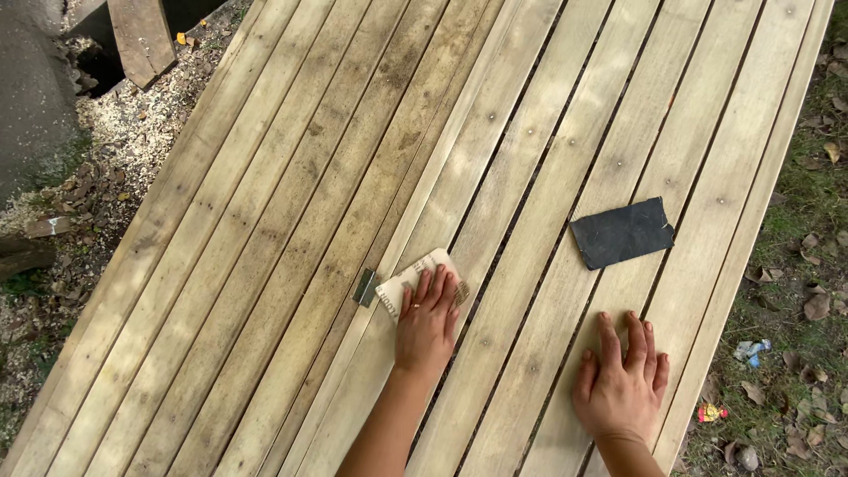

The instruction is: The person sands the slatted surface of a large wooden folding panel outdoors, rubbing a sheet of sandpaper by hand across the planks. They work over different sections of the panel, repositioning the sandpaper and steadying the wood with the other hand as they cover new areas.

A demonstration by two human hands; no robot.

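On a slatted wooden panel (265,221) outdoors, the left hand (427,322) presses a sandpaper sheet (415,278) flat; the right hand (621,380) rests open, grasping nothing, near a dark sandpaper piece (622,232)

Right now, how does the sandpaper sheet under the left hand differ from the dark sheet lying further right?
The pale sheet shows its light backing side; the dark sheet shows a black face. The pale sheet is pinned under the left hand, partly covered; the dark sheet lies free and fully visible, ahead of the right hand, which rests flat on bare slats. The pale sheet sits beside a small metal hinge; the dark one has nothing beside it. Both lie flat on the slatted wooden panel.
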